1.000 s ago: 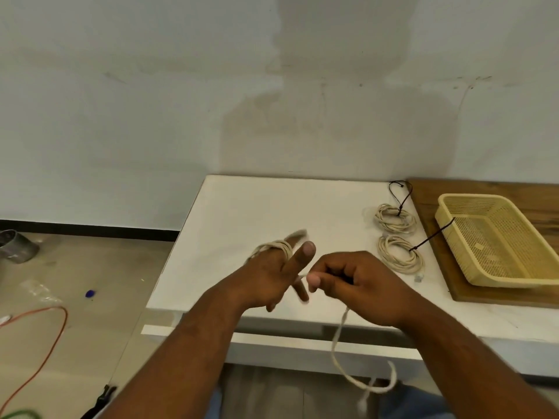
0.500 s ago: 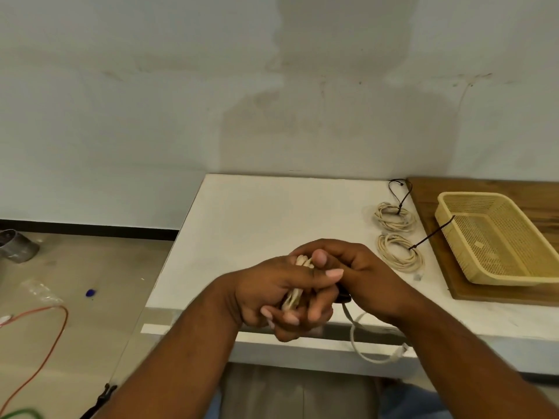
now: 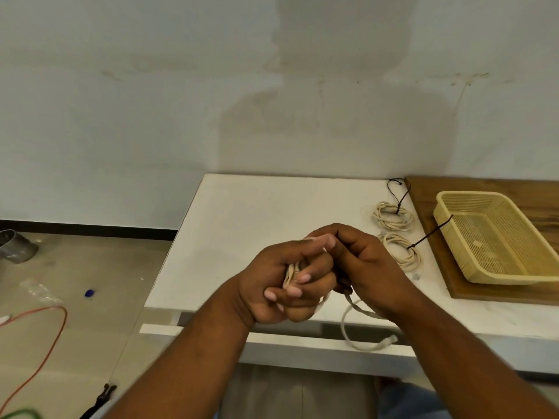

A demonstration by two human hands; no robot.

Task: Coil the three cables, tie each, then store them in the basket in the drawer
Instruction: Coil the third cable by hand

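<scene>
A coiled cream cable (image 3: 291, 273) is gripped in the curled left hand (image 3: 272, 279), and its tail is pinched by the closed right hand (image 3: 370, 267), above the counter (image 3: 242, 213). A far coil (image 3: 393, 215) and a near coil (image 3: 400, 252), both tied, are laid just beside the basket (image 3: 499, 275).

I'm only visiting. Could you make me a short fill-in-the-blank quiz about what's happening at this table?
1. The left hand and the right hand together grip a cream ____.
2. The far coil and the near coil lie on the white ____.
3. The yellow basket sits on a ____ board.

Missing words: cable; table; wooden.
</scene>
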